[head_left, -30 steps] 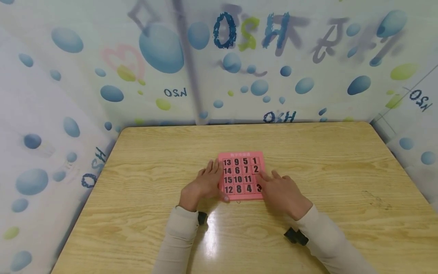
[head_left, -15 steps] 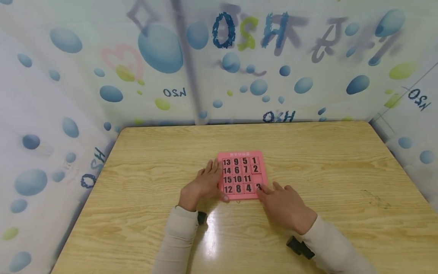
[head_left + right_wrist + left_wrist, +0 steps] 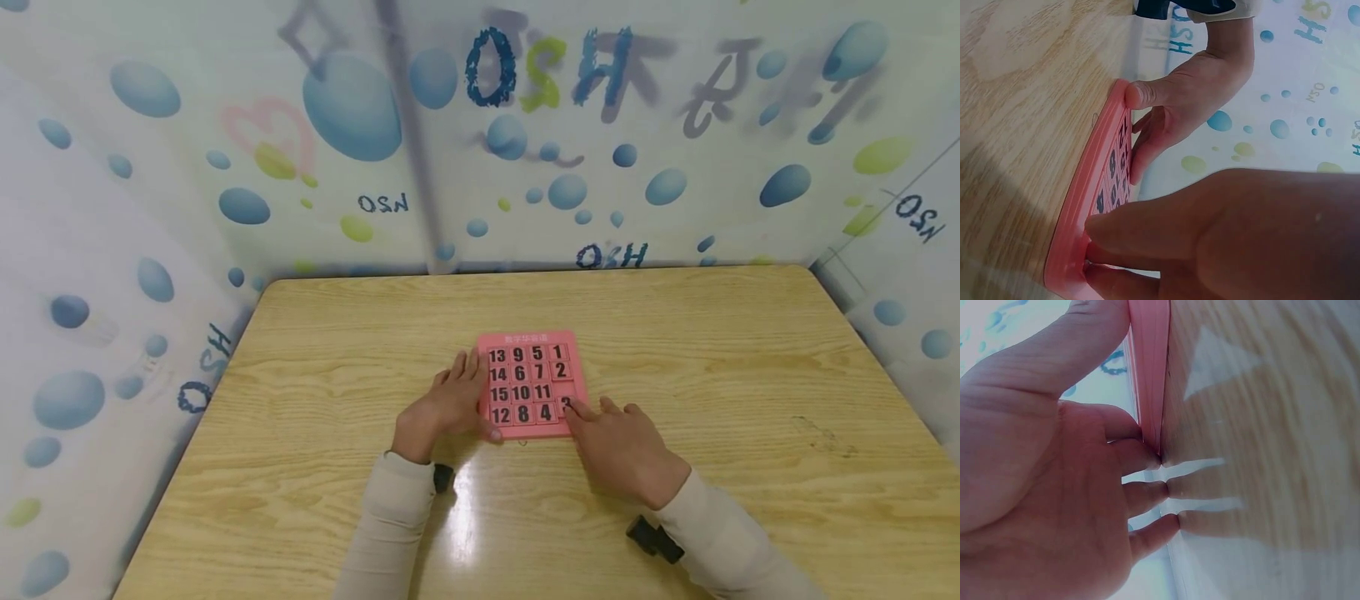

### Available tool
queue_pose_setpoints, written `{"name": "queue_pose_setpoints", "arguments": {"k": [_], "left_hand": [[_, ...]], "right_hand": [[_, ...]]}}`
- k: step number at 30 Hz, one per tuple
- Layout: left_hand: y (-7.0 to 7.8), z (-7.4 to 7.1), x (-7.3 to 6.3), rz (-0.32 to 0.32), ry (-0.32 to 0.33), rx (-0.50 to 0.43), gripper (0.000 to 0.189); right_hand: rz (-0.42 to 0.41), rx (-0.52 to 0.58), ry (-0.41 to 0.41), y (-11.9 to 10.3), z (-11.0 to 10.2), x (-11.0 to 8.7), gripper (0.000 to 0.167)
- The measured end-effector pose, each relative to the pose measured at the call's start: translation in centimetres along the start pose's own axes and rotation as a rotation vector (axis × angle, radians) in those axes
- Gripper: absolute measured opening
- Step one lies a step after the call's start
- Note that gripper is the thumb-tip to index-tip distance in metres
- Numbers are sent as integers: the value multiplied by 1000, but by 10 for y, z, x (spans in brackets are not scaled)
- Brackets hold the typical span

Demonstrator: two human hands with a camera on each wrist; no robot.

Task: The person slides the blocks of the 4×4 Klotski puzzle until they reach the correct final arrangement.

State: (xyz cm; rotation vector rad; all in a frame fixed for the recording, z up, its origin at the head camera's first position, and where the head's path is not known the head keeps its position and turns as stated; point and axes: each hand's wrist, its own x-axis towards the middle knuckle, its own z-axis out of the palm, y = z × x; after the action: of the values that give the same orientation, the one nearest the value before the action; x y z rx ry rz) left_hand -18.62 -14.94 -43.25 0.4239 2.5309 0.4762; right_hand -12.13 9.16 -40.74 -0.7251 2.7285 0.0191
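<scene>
A pink number sliding puzzle [image 3: 532, 432] lies flat on the table. My left hand [image 3: 446, 404] braces its left side with extended, spread fingers, and the left thumb [image 3: 1141, 95] rests at the near corner. In the left wrist view several fingertips meet the tabletop beside the pink edge [image 3: 1150, 375]. My right hand [image 3: 622, 442] reaches in from the right, its index fingertip on the tile marked 3 [image 3: 566, 403], partly covering it. That tile sits slightly higher than the tile marked 4 [image 3: 546, 412]. A gap shows between tile 3 and the tile marked 2 [image 3: 560, 370].
The wood-grain table [image 3: 360, 333] meets a wall [image 3: 465, 183] printed with blue and green drops at its far edge. Similar panels stand at left and right. A dark device [image 3: 654, 540] is worn on the right wrist, another [image 3: 443, 477] on the left.
My right hand has drawn down from beside tile 2 to tile 3, which has since slid slightly upward. The left hand has stayed in place.
</scene>
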Motion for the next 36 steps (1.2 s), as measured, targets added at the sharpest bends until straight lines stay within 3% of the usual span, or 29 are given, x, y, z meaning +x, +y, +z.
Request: {"name": "queue_pose_setpoints", "arguments": {"k": [22,36], "left_hand": [[-1,0,0,-3,3,3,126],[-1,-1,-1,-5,-2,-14,125]], "right_hand": [[42,33,4,4,2,12,48],[35,36,84,6,7,14,45]]}}
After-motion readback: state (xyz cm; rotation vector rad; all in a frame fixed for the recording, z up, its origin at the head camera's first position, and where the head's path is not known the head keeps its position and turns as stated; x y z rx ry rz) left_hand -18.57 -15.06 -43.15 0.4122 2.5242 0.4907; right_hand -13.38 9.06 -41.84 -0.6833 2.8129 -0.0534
